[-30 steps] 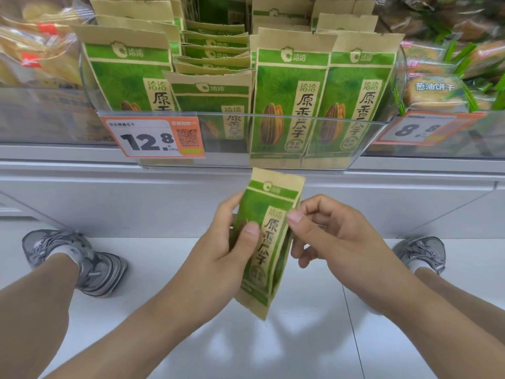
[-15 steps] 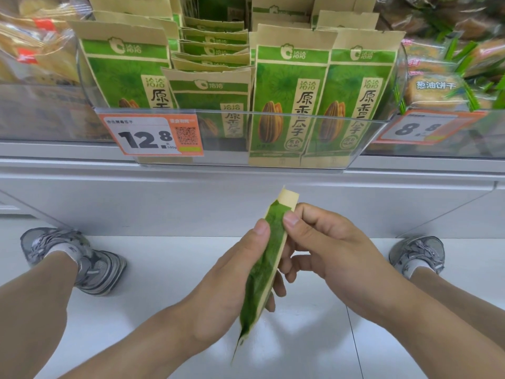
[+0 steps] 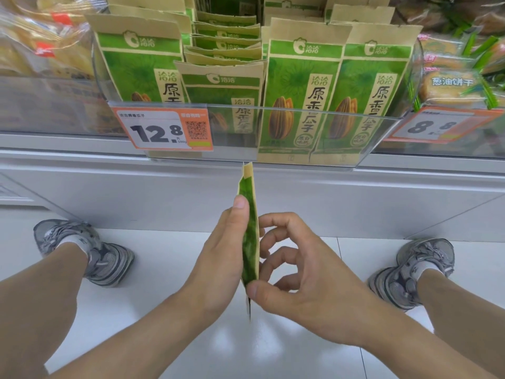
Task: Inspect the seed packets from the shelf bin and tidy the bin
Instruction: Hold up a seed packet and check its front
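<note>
Below the shelf bin (image 3: 257, 160), seed packet (image 3: 250, 236) edge-on between left hand (image 3: 221, 258) and right hand (image 3: 297, 280).

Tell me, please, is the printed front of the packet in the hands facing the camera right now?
No, the seed packet is turned edge-on between the left hand and right hand, so only its narrow side shows.

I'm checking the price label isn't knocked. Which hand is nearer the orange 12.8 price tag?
Left. The left hand grips the seed packet below the price tag, slightly to its right. The right hand pinches the packet's lower edge, farther right and lower.
</note>
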{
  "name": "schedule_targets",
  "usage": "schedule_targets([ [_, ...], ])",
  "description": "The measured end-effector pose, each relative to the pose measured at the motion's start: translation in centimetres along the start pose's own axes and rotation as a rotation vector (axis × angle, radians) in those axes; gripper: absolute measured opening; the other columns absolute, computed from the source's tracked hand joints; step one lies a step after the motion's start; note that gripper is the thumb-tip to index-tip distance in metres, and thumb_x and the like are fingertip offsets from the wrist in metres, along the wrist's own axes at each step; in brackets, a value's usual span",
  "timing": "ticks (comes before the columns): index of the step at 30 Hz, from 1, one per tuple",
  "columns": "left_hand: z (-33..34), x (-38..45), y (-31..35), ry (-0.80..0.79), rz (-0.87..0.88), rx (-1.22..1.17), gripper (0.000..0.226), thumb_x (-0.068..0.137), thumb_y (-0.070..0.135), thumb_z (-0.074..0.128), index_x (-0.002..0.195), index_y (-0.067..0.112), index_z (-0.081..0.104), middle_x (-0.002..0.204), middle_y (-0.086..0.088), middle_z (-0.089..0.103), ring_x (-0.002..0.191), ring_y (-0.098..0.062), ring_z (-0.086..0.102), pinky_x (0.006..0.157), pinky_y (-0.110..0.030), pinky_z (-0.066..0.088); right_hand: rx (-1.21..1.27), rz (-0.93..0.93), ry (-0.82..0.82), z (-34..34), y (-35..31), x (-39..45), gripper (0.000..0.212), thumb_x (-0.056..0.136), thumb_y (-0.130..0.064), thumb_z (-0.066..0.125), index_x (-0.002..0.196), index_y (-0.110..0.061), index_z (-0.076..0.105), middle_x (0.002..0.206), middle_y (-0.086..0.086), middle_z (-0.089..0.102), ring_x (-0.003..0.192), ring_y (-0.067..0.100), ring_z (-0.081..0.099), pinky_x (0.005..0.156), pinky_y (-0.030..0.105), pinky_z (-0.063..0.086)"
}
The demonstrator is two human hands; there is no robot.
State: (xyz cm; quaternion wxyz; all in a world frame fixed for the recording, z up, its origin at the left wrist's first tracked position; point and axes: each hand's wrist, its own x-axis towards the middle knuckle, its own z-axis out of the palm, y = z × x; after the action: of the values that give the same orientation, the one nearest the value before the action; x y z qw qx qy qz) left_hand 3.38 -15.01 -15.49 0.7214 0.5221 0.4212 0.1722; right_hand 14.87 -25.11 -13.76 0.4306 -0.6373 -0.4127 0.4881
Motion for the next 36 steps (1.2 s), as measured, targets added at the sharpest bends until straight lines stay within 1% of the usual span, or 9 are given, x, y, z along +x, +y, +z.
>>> schedule_targets([
  [9,0.0,0.0,0.1,-0.091,0.015,-0.127,0.079,0.079,0.081,0.035,0.098,0.011,0.067,0.086,-0.007,0.063,0.078,-0.024,0.062,0.080,-0.045,0.054,0.119,-0.028,-0.069,-0.8,-0.4,0.1,0.077,0.073,-0.001,0.079,0.129,-0.047,0.054,0.112,-0.002,0.050,0.077,0.024,0.067,0.078,0.037,0.060],
  [13,0.0,0.0,0.2,-0.161,-0.027,-0.270,0.073,0.085,0.080,0.038,0.094,0.016,0.073,0.085,-0.010,0.063,0.074,-0.026,0.063,0.082,-0.051,0.055,0.086,-0.061,-0.058,-0.9,-0.6,-0.1,0.079,0.074,-0.001,0.085,0.130,-0.047,0.055,0.114,-0.001,0.049,0.079,0.019,0.064,0.080,0.036,0.061],
  [16,0.0,0.0,0.3,-0.227,-0.050,-0.369,0.069,0.090,0.077,0.035,0.095,0.023,0.078,0.094,-0.008,0.070,0.082,-0.023,0.069,0.079,-0.043,0.058,-0.031,-0.090,-0.005,-1.0,-0.5,-0.3,0.081,0.072,-0.026,0.093,0.135,-0.050,0.049,0.117,-0.009,0.047,0.089,0.010,0.061,0.084,0.036,0.061],
  [19,-0.1,0.1,0.5,-0.248,-0.050,-0.382,0.072,0.091,0.067,0.023,0.106,0.022,0.078,0.111,-0.008,0.075,0.101,-0.021,0.073,0.079,-0.037,0.061,-0.221,-0.057,0.015,-1.1,-0.6,-0.4,0.097,0.064,-0.067,0.082,0.144,-0.059,0.028,0.123,-0.033,0.038,0.117,-0.005,0.051,0.094,0.025,0.055],
  [21,0.0,0.0,0.7,-0.261,-0.054,-0.360,0.071,0.093,0.063,0.021,0.118,0.021,0.073,0.113,-0.008,0.075,0.101,-0.024,0.074,0.076,-0.036,0.062,-0.194,-0.022,-0.006,-1.0,-0.8,-0.4,0.106,0.059,-0.070,0.082,0.144,-0.064,0.020,0.129,-0.038,0.036,0.120,-0.008,0.053,0.095,0.025,0.055],
  [24,-0.1,0.1,0.5,-0.254,0.000,-0.215,0.068,0.094,0.067,0.023,0.121,0.028,0.072,0.117,-0.006,0.075,0.107,-0.025,0.072,0.084,-0.036,0.061,-0.070,-0.001,0.019,-1.1,-0.7,-0.4,0.116,0.048,-0.062,0.091,0.141,-0.067,0.023,0.127,-0.039,0.043,0.108,0.006,0.068,0.082,0.034,0.062],
  [27,-0.3,0.0,0.8,-0.233,0.076,-0.157,0.063,0.093,0.067,0.033,0.117,0.027,0.074,0.115,-0.007,0.075,0.105,-0.028,0.073,0.083,-0.037,0.061,-0.059,-0.028,0.098,-1.6,-0.7,-0.2,0.098,0.054,-0.059,0.085,0.137,-0.066,0.032,0.112,-0.038,0.051,0.093,0.010,0.071,0.070,0.032,0.063],
  [31,-0.5,0.4,0.7,-0.048,0.180,-0.052,0.044,0.103,0.038,0.035,0.113,0.016,0.072,0.103,-0.004,0.078,0.096,-0.021,0.075,0.081,-0.033,0.059,-0.117,-0.083,0.187,-2.5,-0.7,0.3,0.060,0.076,-0.057,0.068,0.128,-0.070,0.041,0.106,-0.027,0.054,0.081,0.010,0.067,0.070,0.037,0.063],
  [36,-0.8,0.5,0.3,-0.013,0.166,0.032,0.039,0.104,0.031,0.037,0.107,0.014,0.072,0.096,-0.006,0.079,0.084,-0.019,0.075,0.071,-0.031,0.060,-0.261,-0.130,0.124,-3.0,-0.4,0.2,0.059,0.094,-0.037,0.066,0.134,-0.071,0.038,0.115,-0.024,0.052,0.090,0.012,0.065,0.074,0.033,0.061],
])
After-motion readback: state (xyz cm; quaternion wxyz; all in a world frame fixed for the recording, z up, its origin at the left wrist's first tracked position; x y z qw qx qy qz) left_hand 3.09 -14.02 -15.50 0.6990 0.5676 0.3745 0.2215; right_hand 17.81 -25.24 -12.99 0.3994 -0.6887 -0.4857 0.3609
